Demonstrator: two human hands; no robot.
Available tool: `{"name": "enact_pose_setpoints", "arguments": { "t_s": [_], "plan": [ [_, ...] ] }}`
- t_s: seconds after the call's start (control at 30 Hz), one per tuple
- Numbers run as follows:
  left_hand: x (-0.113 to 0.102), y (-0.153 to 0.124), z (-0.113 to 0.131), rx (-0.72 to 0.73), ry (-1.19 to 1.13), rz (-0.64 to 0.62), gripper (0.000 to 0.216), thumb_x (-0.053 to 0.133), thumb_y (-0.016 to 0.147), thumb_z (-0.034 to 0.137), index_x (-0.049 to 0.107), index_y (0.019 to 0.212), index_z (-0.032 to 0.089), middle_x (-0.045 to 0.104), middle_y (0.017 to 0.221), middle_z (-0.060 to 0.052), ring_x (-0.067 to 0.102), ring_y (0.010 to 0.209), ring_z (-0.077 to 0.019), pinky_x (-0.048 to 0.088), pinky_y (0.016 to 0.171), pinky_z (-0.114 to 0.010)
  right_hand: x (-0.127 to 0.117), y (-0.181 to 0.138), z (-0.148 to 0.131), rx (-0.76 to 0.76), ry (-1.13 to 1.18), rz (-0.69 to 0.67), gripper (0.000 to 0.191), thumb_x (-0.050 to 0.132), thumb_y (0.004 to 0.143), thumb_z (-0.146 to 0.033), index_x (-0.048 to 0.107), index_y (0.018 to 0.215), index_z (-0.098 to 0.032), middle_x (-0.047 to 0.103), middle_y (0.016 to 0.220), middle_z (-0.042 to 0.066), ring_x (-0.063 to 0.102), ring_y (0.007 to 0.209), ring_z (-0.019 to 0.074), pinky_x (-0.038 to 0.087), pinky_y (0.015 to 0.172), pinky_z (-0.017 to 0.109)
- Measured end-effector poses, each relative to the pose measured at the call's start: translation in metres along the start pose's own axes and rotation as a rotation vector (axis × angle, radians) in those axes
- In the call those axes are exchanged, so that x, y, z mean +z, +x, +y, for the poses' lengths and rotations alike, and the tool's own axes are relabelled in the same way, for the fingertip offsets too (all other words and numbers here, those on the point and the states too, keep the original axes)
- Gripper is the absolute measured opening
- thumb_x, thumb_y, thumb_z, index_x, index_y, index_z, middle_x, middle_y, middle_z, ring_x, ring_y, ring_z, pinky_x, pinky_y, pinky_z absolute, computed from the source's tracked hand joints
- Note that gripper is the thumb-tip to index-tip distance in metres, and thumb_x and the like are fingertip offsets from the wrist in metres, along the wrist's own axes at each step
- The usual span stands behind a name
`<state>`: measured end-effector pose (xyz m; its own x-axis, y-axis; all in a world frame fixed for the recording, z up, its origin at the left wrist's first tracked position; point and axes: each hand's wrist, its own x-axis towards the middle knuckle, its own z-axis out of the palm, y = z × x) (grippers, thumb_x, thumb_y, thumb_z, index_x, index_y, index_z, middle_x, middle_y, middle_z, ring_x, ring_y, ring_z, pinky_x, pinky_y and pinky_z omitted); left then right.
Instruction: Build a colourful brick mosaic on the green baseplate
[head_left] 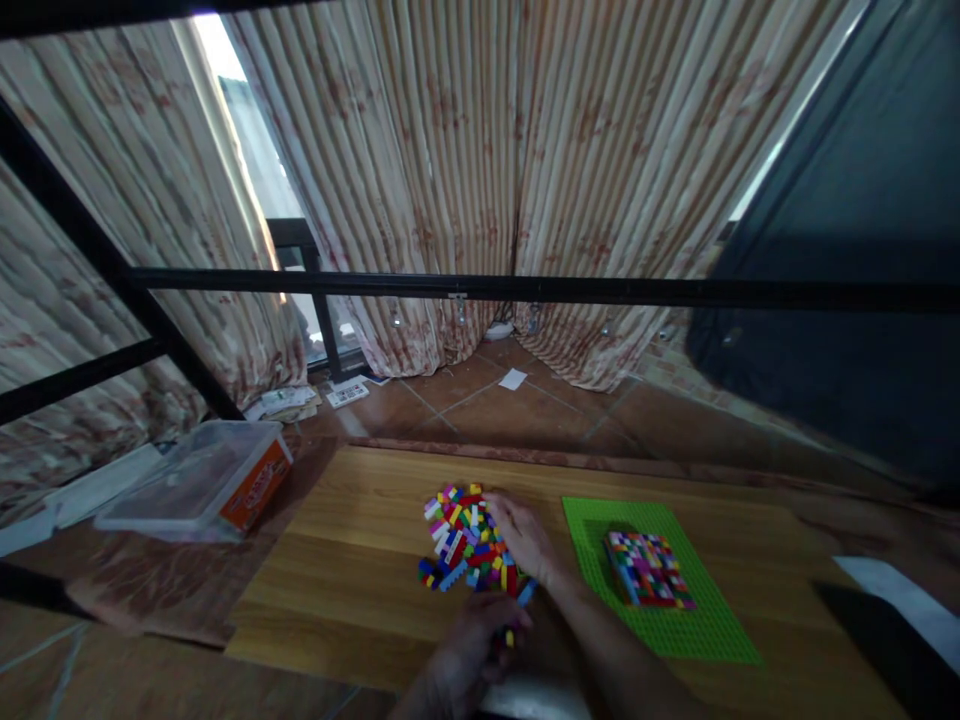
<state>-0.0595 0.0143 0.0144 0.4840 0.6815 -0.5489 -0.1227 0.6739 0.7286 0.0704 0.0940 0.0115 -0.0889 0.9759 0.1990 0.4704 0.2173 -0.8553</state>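
Note:
A loose pile of small toy building bricks (472, 540) in many colours lies on the wooden table. My right hand (523, 535) rests at the pile's right side, fingers stretched out over its edge; no brick shows in its grasp. Nearer to me, my left hand (476, 640) is closed around a few toy bricks (509, 637), a yellow one and darker ones, partly hidden by the fingers. To the right, a block built of multicoloured bricks (651, 570) sits on a green studded baseplate (709, 625).
The wooden table (337, 560) spans the front. Left of it stands a clear plastic box (202, 480) with an orange label. A black bar (420, 285) crosses the view ahead of patterned curtains (450, 150). At the right edge lies a dark flat object (885, 640) beside white paper (907, 600).

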Motion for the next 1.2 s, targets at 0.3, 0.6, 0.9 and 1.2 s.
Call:
{"name": "enact_pose_setpoints", "arguments": {
  "t_s": [0.3, 0.6, 0.9, 1.2],
  "plan": [
    [0.008, -0.012, 0.003, 0.061, -0.592, -0.01, 0.024, 0.064, 0.074, 0.034, 0.057, 0.077, 0.011, 0.051, 0.059, 0.003, 0.037, 0.039, -0.0005, 0.017, 0.033, -0.012, -0.029, -0.046, -0.013, 0.092, 0.19, 0.221, 0.036, 0.046, 0.085, -0.045, 0.064, 0.106, -0.022, 0.066, 0.108, 0.006, 0.059, 0.103, 0.0207, 0.045, 0.091, 0.036],
    [0.072, -0.02, -0.017, 0.03, -0.901, 0.083, 0.019, 0.049, 0.084, 0.015, 0.063, 0.095, 0.009, 0.067, 0.099, -0.012, 0.064, 0.094, -0.0181, 0.051, 0.084, -0.029, -0.072, -0.162, -0.042, 0.003, 0.104, 0.229, 0.019, 0.052, 0.087, -0.026, 0.064, 0.101, -0.027, 0.062, 0.104, 0.005, 0.059, 0.099, 0.0177, 0.05, 0.083, 0.029],
    [0.11, -0.025, -0.032, -0.105, -0.792, -0.092, 0.032, 0.044, 0.087, 0.024, 0.061, 0.11, 0.01, 0.061, 0.118, -0.011, 0.053, 0.116, -0.0191, 0.042, 0.097, -0.027, -0.106, -0.201, -0.039, -0.051, -0.114, 0.217, 0.029, 0.049, 0.088, -0.018, 0.058, 0.114, -0.026, 0.058, 0.111, 0.007, 0.055, 0.105, 0.0175, 0.048, 0.088, 0.031],
    [0.114, -0.028, -0.038, -0.036, -0.751, -0.165, 0.036, 0.047, 0.086, 0.026, 0.057, 0.116, 0.009, 0.055, 0.126, -0.014, 0.052, 0.116, -0.0222, 0.037, 0.102, -0.032, -0.104, -0.218, -0.044, 0.006, -0.228, 0.212, 0.021, 0.062, 0.08, -0.022, 0.06, 0.1, -0.027, 0.062, 0.091, 0.002, 0.06, 0.086, 0.017, 0.051, 0.073, 0.029]
  ]
}}
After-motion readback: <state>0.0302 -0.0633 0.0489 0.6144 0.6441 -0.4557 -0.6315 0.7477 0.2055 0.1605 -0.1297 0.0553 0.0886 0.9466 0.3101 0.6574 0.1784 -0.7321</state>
